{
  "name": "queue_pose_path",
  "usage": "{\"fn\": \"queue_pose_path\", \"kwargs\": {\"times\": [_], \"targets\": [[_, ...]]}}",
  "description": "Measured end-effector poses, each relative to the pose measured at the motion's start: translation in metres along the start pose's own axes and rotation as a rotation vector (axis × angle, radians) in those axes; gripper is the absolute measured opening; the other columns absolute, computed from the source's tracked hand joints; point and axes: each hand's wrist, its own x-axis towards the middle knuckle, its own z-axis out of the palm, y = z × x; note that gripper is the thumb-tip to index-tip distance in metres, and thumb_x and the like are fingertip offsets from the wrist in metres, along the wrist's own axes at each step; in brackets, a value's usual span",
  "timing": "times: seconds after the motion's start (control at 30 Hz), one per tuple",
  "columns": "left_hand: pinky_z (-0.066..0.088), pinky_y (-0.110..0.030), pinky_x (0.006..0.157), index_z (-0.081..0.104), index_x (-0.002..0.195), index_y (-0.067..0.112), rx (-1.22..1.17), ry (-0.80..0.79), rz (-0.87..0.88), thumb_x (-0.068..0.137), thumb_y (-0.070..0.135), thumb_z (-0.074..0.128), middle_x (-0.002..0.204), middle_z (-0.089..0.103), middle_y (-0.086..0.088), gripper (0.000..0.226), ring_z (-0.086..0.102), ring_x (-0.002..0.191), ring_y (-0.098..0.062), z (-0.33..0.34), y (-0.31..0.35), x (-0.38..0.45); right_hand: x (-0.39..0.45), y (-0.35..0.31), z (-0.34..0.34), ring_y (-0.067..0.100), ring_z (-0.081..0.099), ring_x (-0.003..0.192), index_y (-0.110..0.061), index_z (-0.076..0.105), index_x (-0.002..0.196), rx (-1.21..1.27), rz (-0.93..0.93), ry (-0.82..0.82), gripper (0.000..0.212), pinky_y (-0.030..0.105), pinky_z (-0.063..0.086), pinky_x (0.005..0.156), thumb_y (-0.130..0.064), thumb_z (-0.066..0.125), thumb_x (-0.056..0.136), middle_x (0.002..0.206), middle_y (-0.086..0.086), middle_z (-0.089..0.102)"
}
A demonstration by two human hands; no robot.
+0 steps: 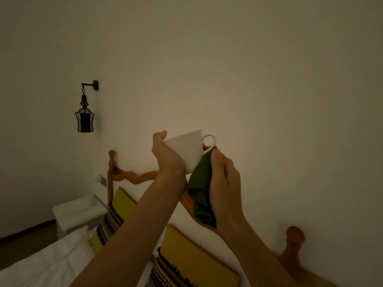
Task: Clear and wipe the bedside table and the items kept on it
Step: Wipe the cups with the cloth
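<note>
Left hand (165, 156) up in the air, fingers curled round the white cup (186, 150), handle pointing toward the right hand (224, 183). Right fingers clutch a green cloth (200, 183), pressed against the cup's side just under the handle. White bedside worktop (80, 212) sits well below-left of both hands, beside the bed (51, 264)

Dim bedroom, cup partly out of my sight

My left hand (167, 157) covers the white cup's (187, 150) near side; the green cloth (200, 189) masks its base. Both yellow cushions (186, 257) run behind my forearms, and the nearer one off the bottom edge.
</note>
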Motion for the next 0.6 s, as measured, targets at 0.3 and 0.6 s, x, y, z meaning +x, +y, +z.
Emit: {"fn": "queue_pose_path", "kwargs": {"times": [0.3,0.6], "targets": [[0.048,-0.027,0.06,0.057,0.101,0.016,0.133,-0.105,-0.048,0.085,0.059,0.042,0.081,0.062,-0.005,0.048,0.058,0.072,-0.022,0.005,0.006,0.002,0.013,-0.019,-0.013,0.005,0.062,0.06,-0.023,0.057,0.08,-0.038,-0.01,0.036,0.048,0.018,0.051,0.058,-0.063,0.036,0.097,0.064,-0.01,0.061],[0.047,-0.027,0.059,0.056,0.086,0.021,0.099,-0.095,-0.039,0.088,0.06,0.04,0.073,0.061,-0.001,0.042,0.059,0.072,-0.018,0.008,0.001,-0.003,0.023,-0.052,-0.027,0.009,0.064,0.061,-0.033,0.076,0.091,0.227,0.068,-0.037,0.04,0.022,0.053,0.053,-0.06,0.046,0.094,0.084,-0.002,0.071]]}}
